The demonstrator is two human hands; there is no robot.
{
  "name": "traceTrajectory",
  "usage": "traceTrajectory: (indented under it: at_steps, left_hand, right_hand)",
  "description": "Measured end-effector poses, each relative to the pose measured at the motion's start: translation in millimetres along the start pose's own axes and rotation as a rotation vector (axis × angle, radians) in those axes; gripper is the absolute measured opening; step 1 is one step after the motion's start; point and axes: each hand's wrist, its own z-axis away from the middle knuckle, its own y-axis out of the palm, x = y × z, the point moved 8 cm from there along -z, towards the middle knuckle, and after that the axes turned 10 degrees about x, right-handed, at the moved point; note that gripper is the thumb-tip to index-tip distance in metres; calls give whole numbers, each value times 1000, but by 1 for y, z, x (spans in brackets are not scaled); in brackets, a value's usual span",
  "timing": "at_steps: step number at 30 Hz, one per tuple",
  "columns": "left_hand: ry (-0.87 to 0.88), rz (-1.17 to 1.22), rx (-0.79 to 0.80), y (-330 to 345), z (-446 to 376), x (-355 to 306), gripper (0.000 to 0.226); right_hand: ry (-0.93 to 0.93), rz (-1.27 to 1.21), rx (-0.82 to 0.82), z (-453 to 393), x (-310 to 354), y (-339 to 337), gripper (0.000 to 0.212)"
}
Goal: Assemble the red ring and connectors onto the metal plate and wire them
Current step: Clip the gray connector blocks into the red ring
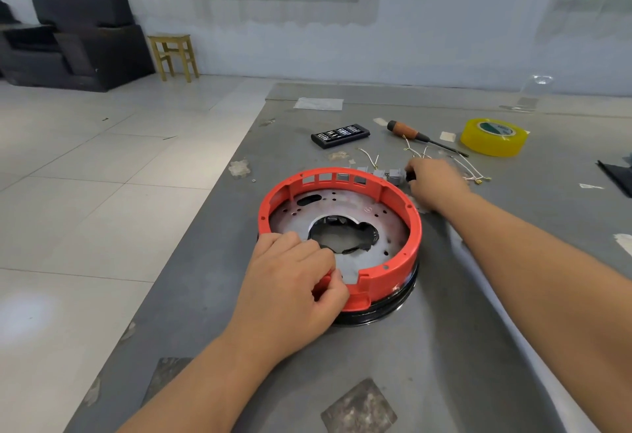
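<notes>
Head view, left hand point(294, 282) gripping red ring point(403, 213), right hand point(434, 183) beyond

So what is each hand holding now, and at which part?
The left hand grips the red ring at its near rim. The right hand reaches the connectors behind the ring; its grip cannot be told.
</notes>
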Motion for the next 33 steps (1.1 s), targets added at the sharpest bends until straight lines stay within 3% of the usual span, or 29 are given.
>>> traceTrajectory:
  at_steps: [4, 8, 10, 14, 17, 19, 22, 27, 33]
  left_hand:
    - [-5, 23, 12, -2, 0, 0, 28]
    - [6, 25, 45, -2, 1, 0, 28]
    - [13, 30, 55, -4, 2, 0, 28]
    - [-2, 83, 67, -9, 6, -4, 29]
    - [-120, 287, 13, -18, 9, 1, 26]
    - [-206, 413, -20, -20, 9, 8, 38]
    - [-175, 345, -50, -25, 10, 4, 42]
    - [-113, 388, -65, -26, 11, 2, 34]
    - [-136, 488, -145, -26, 14, 9, 20]
  right_hand:
    - [10, -136, -84, 17, 0, -16, 37]
    - [-141, -719, -239, 68, 11, -44, 37]
    - [-304, -982, -206, 104, 30, -54, 39]
    - [-617, -1219, -12, 169, 69, -57, 40]
    - [-729, -1189, 78, 201, 90, -49, 43]
    - [-763, -1121, 88, 214, 99, -43, 46]
    - [-816, -967, 87, 223, 106, -38, 49]
    - [-845, -921, 113, 221, 103, -34, 55]
    - [-829, -807, -234, 226, 98, -39, 31]
